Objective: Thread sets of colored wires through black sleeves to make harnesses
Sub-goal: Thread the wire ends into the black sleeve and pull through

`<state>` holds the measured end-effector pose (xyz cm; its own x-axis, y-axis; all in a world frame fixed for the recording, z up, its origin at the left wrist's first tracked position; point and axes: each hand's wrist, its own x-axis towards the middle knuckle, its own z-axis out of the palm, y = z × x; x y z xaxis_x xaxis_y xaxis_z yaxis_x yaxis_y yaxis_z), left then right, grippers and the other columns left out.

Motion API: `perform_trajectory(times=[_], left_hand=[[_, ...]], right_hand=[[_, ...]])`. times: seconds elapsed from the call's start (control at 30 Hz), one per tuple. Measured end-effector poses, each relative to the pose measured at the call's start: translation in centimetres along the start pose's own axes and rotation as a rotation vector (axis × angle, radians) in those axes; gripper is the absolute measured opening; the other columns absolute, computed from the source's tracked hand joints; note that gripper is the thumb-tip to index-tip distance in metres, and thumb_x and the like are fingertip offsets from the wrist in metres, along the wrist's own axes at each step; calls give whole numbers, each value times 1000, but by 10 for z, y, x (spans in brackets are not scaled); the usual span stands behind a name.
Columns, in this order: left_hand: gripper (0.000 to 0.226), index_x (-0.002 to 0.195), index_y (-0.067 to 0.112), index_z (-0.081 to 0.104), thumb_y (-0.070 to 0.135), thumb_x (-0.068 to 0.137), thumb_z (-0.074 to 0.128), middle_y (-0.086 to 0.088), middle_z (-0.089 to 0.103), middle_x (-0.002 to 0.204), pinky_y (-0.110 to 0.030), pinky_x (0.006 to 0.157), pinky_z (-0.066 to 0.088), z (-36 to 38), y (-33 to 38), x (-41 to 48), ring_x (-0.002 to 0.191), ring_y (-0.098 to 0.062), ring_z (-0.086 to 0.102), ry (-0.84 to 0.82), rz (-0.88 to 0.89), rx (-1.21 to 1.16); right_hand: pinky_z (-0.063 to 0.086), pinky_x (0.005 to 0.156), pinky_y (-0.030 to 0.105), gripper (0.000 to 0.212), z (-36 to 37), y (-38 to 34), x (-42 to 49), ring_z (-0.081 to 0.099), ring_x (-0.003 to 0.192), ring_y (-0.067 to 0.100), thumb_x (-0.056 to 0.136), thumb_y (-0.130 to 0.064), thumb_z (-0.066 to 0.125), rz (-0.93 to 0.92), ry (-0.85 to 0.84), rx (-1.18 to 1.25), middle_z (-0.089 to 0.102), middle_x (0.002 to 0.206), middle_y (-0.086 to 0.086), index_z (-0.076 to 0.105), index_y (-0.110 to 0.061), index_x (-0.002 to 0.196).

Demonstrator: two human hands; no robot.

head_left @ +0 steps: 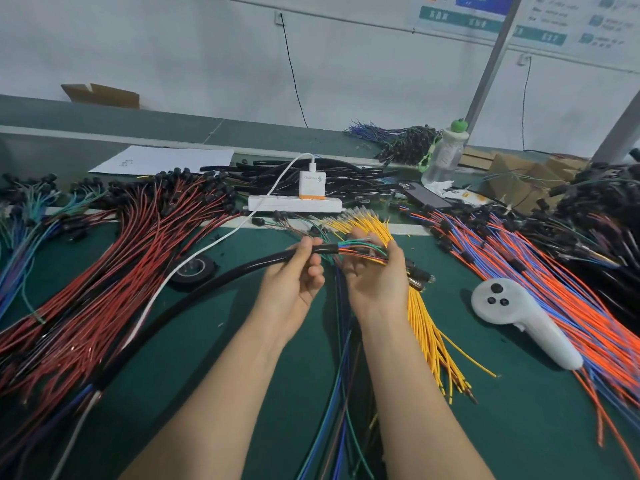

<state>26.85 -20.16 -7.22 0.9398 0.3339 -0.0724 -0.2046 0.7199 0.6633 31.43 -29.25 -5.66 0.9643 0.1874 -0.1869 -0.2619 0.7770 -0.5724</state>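
The black flexible sleeve [242, 267], a smooth, glossy tube, arcs from the lower left up to the left hand [294, 271], which pinches it between thumb and fingers just behind its open mouth. A set of thin coloured insulated wires [356, 252] (green, blue, orange, purple) spans from that mouth to the right hand [377, 275], which grasps them in curled fingers. Further strands hang down between the forearms. Threading appears to be under way. Caution: the wires are slender and limp, so pushing from too far behind the mouth would probably buckle them. A single strand could also miss the rim and ride outside the sleeve. The glossy tube may slip in a light pinch. The hanging strands lie close to the loose yellow wire bundle [426, 327] beneath the right hand and could snag or pick up a stray wire. On the matte green bench [512, 427], fanned red wires [121, 271] lie to the left and orange and blue wires [519, 271] to the right. A rounded white plastic controller [519, 317] lies beside the yellow wire bundle.
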Motion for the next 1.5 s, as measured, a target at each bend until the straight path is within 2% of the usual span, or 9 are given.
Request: perform_trajectory(times=[0.17, 0.5, 0.77, 0.87, 1.07, 1.13, 1.3, 1.4, 1.5], left_hand=[[17, 89, 6, 64, 17, 95, 52, 4, 54, 56, -11, 42, 42, 0, -2, -1, 43, -1, 46, -23, -10, 43], [19, 84, 4, 67, 16, 92, 55, 0, 55, 57, -10, 41, 43, 1, -4, -2, 42, -3, 47, 4, -142, -104], [18, 87, 5, 65, 17, 94, 53, 3, 53, 55, -10, 40, 41, -1, -5, -3, 41, -1, 46, -24, -129, 10], [18, 89, 6, 64, 17, 95, 52, 5, 54, 56, -10, 41, 42, 0, -5, -3, 42, -1, 46, -43, -101, 83], [18, 91, 6, 64, 17, 95, 51, 3, 56, 57, -11, 44, 45, 1, -6, -5, 43, -1, 49, -54, -79, 53], [18, 90, 6, 65, 17, 95, 51, 2, 56, 58, -11, 44, 46, 2, -5, -5, 44, -2, 49, -53, -78, 45], [20, 86, 8, 65, 17, 96, 50, 2, 58, 56, -11, 45, 46, 0, 2, 0, 44, -2, 50, -4, -7, 2], [20, 87, 8, 63, 16, 97, 48, 2, 58, 55, -11, 45, 45, -4, 8, 3, 43, -2, 49, 24, 48, -11], [20, 87, 9, 63, 17, 97, 48, 3, 57, 55, -11, 44, 44, -8, 9, 5, 43, -1, 48, 38, 63, 15]], right_hand=[[49, 74, 28, 35, 1, 4, 2, 63, 79, 20, 102, -36, 35, 64, -22, -77, 70, 90, 11, 53, -8, 113], [52, 75, 24, 14, 0, -6, 3, 64, 81, 13, 99, -17, 49, 13, -77, 105, 64, 81, 2, 57, -7, 95], [53, 60, 29, 40, -1, -2, 6, 62, 57, 19, 99, -33, 50, -129, 90, 65, 49, 51, 3, 43, -9, 67], [56, 59, 29, 37, -1, 0, 5, 68, 58, 21, 102, -32, 43, -117, 55, 32, 61, 54, 6, 45, -8, 73], [51, 85, 36, 15, -2, 1, 3, 71, 85, 25, 100, -15, 46, 5, -75, -134, 74, 85, 12, 59, -8, 95], [51, 87, 39, 23, -4, 0, 4, 67, 89, 28, 99, -27, 51, 33, -40, -281, 71, 90, 13, 61, -7, 94], [47, 51, 23, 77, -11, -9, 4, 55, 46, 14, 80, -79, 40, 133, 39, -853, 65, 57, 3, 68, -9, 70], [32, 40, 14, 75, -11, -13, 3, 41, 33, 10, 84, -77, 38, 161, 41, -1006, 52, 43, -2, 60, -10, 58], [24, 37, 14, 58, -12, -12, 5, 32, 31, 8, 90, -62, 49, 105, 66, -864, 44, 41, -5, 53, -13, 59]])
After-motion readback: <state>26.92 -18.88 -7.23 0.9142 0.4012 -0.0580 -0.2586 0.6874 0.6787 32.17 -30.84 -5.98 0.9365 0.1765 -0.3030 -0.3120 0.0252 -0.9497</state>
